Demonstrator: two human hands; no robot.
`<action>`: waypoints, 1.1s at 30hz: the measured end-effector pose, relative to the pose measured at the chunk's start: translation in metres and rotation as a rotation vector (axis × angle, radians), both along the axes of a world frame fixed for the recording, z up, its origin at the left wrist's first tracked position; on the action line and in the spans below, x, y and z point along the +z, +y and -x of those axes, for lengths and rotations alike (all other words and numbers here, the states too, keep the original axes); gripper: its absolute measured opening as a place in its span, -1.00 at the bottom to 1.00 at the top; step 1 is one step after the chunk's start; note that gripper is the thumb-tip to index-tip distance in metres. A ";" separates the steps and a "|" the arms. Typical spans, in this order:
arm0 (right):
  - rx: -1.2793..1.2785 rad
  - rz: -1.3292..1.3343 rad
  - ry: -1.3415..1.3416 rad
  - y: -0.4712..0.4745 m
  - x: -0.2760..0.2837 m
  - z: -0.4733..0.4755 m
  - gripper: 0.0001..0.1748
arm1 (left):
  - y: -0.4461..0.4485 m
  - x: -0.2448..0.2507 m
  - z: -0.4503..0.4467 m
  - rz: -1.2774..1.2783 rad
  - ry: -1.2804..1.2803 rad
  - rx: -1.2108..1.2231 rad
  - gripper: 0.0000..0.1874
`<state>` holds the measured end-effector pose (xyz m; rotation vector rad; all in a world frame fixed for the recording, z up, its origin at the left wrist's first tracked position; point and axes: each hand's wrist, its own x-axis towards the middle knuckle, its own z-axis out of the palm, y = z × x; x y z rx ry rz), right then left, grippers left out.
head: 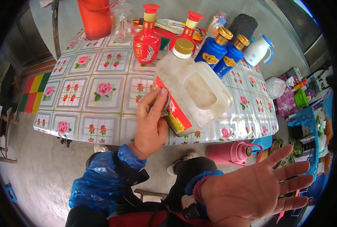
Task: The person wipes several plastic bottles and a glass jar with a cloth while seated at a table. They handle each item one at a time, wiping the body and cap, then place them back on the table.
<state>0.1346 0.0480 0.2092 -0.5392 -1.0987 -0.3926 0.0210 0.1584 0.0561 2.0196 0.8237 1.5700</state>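
A translucent plastic jug [199, 88] with a gold cap and a red and yellow label stands tilted in view at the table's near edge. My left hand [151, 122] presses a small grey-brown cloth [165, 107] against the label side of the jug, fingers bent around the cloth. My right hand [247, 190] is at the lower right, away from the table, palm up with fingers spread and nothing in it. Behind the jug are a red bottle [147, 42], a second red bottle [188, 28] partly hidden by the jug, and two blue bottles with gold caps [211, 49].
A flowered tablecloth [104, 88] covers the table. At its back are a red bucket [94, 20], a clear glass vessel [123, 25] and a white pitcher [259, 51]. A pink thermos flask [228, 153] is below the near edge. Shelves with goods line the right side.
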 end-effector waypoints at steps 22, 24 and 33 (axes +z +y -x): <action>-0.237 0.387 -0.197 0.034 -0.015 -0.018 -0.11 | -0.002 -0.008 0.005 0.057 0.088 0.040 -0.12; -0.326 0.734 -0.336 0.049 -0.013 -0.025 -0.29 | -0.001 -0.011 0.007 0.085 0.035 0.033 -0.11; -0.507 1.042 -0.399 0.078 -0.006 -0.091 -0.75 | 0.009 -0.019 0.013 0.275 -0.226 0.063 -0.28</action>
